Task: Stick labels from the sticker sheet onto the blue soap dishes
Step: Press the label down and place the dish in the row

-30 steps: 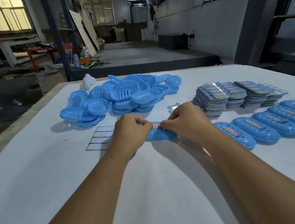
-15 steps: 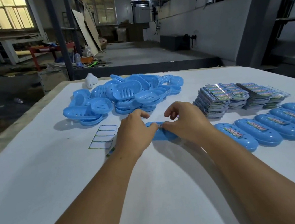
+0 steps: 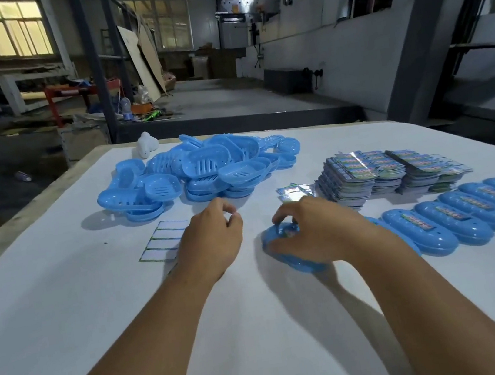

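Beside the sticker sheet [image 3: 163,241], left hand [image 3: 210,246] loosely curled, empty; right hand [image 3: 313,232] grips soap dish [image 3: 294,260]

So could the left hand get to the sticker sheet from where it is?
Probably yes. The left hand hovers right beside the sticker sheet, which lies flat on the table just to its left. Nothing sits between them, and the hand holds nothing.

Two bare forearms in view, no sleeves showing anywhere up to the frame edge. Left hand [image 3: 212,243] and right hand [image 3: 316,231] both bare: no gloves, rings, watch or wristband visible. Short fingernails, no polish that I can make out.
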A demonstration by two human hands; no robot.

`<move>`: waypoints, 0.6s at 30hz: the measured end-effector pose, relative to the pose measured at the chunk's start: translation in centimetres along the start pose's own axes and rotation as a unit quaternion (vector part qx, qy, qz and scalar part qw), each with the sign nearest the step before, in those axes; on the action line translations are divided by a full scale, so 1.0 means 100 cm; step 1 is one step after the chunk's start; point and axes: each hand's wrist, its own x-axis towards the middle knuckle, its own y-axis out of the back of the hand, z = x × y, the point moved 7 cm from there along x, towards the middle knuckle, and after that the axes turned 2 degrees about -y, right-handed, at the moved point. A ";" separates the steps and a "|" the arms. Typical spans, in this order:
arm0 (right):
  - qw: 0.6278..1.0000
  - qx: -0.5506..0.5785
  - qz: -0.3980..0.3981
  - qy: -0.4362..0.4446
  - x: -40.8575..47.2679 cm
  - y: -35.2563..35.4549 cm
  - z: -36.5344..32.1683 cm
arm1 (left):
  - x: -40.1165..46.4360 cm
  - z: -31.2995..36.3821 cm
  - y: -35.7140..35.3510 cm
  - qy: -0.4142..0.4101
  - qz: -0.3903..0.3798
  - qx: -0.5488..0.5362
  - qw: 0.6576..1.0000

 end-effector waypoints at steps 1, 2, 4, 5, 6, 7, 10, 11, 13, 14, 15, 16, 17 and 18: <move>1.000 -0.009 -0.011 -0.014 -0.003 0.003 0.006 | 0.000 0.000 -0.001 -0.004 -0.002 0.002 1.000; 0.999 -0.016 -0.022 -0.026 -0.006 0.006 0.012 | 0.000 0.000 -0.002 -0.007 -0.002 0.002 1.000; 0.998 -0.024 -0.041 -0.047 -0.011 0.011 0.024 | 0.001 -0.001 -0.001 -0.008 0.005 -0.004 1.000; 0.997 -0.025 -0.048 -0.057 -0.013 0.013 0.030 | 0.001 -0.002 -0.001 -0.008 0.009 -0.007 1.000; 0.996 -0.026 -0.052 -0.067 -0.015 0.016 0.036 | 0.001 -0.002 0.000 -0.009 0.012 -0.009 1.000; 0.995 -0.027 -0.055 -0.076 -0.017 0.018 0.041 | 0.001 -0.002 0.000 -0.011 0.015 -0.010 1.000; 0.993 -0.022 -0.054 -0.100 -0.020 0.021 0.053 | 0.001 -0.001 0.001 -0.016 0.018 -0.013 1.000; 0.993 -0.016 -0.049 -0.107 -0.021 0.022 0.055 | 0.001 0.000 0.001 -0.018 0.018 -0.014 1.000; 0.993 -0.005 -0.034 -0.116 -0.019 0.025 0.059 | 0.001 0.000 0.002 -0.019 0.018 -0.015 1.000; 0.993 -0.003 -0.029 -0.116 -0.017 0.025 0.061 | 0.002 0.000 0.002 -0.018 0.018 -0.016 1.000; 0.993 -0.002 -0.029 -0.116 -0.016 0.026 0.063 | 0.002 0.000 0.002 -0.017 0.018 -0.018 1.000; 0.993 -0.001 -0.032 -0.116 -0.014 0.025 0.065 | 0.002 0.000 0.002 -0.017 0.017 -0.020 0.999; 0.993 0.001 -0.036 -0.115 -0.013 0.025 0.067 | 0.002 0.000 0.002 -0.017 0.017 -0.020 1.000; 0.993 0.003 -0.036 -0.114 -0.011 0.024 0.069 | 0.002 0.000 0.002 -0.017 0.016 -0.020 1.000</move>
